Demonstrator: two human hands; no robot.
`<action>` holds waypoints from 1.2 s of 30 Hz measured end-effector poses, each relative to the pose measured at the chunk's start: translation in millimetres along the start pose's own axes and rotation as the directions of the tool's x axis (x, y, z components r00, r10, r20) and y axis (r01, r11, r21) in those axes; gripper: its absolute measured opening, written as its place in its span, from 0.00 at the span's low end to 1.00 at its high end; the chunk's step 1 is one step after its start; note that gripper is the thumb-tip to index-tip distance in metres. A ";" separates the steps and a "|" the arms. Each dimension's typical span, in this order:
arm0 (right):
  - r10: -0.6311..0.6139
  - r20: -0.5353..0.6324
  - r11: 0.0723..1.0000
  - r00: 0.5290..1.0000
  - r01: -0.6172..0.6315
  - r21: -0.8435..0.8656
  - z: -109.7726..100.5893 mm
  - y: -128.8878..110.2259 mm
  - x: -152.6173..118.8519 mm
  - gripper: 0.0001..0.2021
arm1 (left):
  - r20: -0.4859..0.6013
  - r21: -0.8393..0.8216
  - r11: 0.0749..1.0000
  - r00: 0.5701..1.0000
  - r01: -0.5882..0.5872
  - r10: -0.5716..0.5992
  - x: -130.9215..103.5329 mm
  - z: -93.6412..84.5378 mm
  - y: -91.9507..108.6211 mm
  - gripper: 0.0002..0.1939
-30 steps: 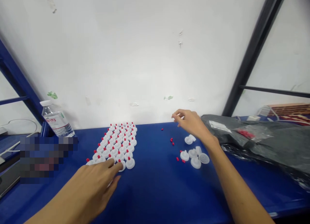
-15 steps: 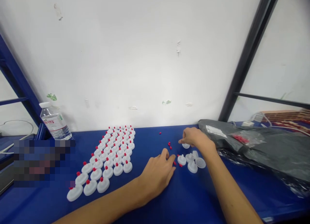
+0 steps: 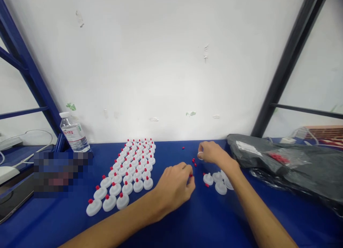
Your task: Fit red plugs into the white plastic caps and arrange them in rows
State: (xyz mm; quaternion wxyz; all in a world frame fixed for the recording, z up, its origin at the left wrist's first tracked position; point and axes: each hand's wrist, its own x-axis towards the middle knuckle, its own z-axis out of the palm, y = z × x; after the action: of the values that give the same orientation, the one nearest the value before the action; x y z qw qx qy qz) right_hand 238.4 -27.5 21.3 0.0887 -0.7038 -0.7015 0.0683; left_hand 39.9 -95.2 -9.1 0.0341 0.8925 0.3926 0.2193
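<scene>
My left hand (image 3: 174, 183) is closed in a pinch over the blue table, with a small red cap (image 3: 191, 175) between thumb and fingers. My right hand (image 3: 212, 152) grips a white nozzle lid (image 3: 200, 155), mostly hidden behind its fingers. Below the right wrist lies a loose cluster of white nozzle lids (image 3: 221, 187) without red caps on their spouts. Several tiny red caps (image 3: 193, 160) are scattered between the hands. To the left of my left hand stand rows of white lids (image 3: 138, 185), each topped with a red cap.
A water bottle (image 3: 74, 133) stands at the back left against the wall. A grey plastic bag (image 3: 268, 162) lies along the right side, with a clear pouch of red caps (image 3: 279, 158) on it. Black and blue frame posts (image 3: 280, 65) rise at both sides.
My left hand has closed on a red cap and lifted it slightly. My right hand has picked up the white lid and brought it closer to the left. The camera view has turned slightly left.
</scene>
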 end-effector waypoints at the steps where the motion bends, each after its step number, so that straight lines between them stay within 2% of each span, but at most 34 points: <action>1: -0.033 -0.017 0.999 0.999 0.033 0.028 -0.8 -3.4 -0.1 0.09 | -0.055 -0.023 1.000 0.998 0.014 -0.016 -0.8 -9.7 -4.6 0.05; 5: -0.188 -0.066 0.944 0.980 0.199 0.262 -3.9 -21.6 -4.5 0.12 | -0.235 -0.141 0.988 0.967 0.064 -0.097 -2.5 -50.9 -35.0 0.03; 8: -0.305 -0.103 0.834 0.947 0.318 0.451 -5.0 -35.5 -10.6 0.14 | -0.281 -0.216 0.971 0.946 0.104 -0.163 -5.6 -72.6 -60.5 0.02; 10: -0.363 -0.121 0.741 0.924 0.365 0.563 -4.2 -43.1 -14.0 0.15 | -0.295 -0.273 0.953 0.932 0.131 -0.212 -9.1 -78.3 -74.2 0.03; 14: -0.443 -0.124 0.539 0.888 0.374 0.755 -0.6 -54.1 -18.5 0.15 | -0.264 -0.448 0.878 0.913 0.170 -0.312 -16.3 -73.9 -89.6 0.12; 19: -0.488 -0.103 0.393 0.867 0.324 0.861 2.3 -62.7 -23.2 0.18 | -0.188 -0.564 0.808 0.926 0.172 -0.329 -20.0 -65.9 -89.5 0.09; 25: -0.537 -0.093 0.339 0.838 0.316 0.886 5.5 -68.4 -25.9 0.18 | -0.234 -0.593 0.793 0.913 0.139 -0.335 -21.4 -59.7 -83.0 0.07; 29: -0.565 -0.079 0.308 0.822 0.299 0.903 9.7 -71.2 -26.1 0.18 | -0.263 -0.550 0.828 0.918 0.110 -0.298 -24.0 -53.8 -81.2 0.06; 32: -0.569 -0.079 0.290 0.819 0.290 0.912 12.5 -71.6 -24.8 0.19 | -0.286 -0.520 0.847 0.913 0.108 -0.292 -25.6 -51.9 -80.2 0.07; 36: -0.558 -0.099 0.261 0.824 0.288 0.922 12.5 -69.8 -22.8 0.19 | -0.263 -0.556 0.823 0.915 0.116 -0.307 -26.1 -53.9 -78.0 0.10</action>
State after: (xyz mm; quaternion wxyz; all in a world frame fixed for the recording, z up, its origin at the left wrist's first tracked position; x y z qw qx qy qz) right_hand 167.4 -49.9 23.9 0.3845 -0.3059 -0.7137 0.4992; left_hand -51.6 -66.1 11.8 0.2343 0.7464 0.4148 0.4647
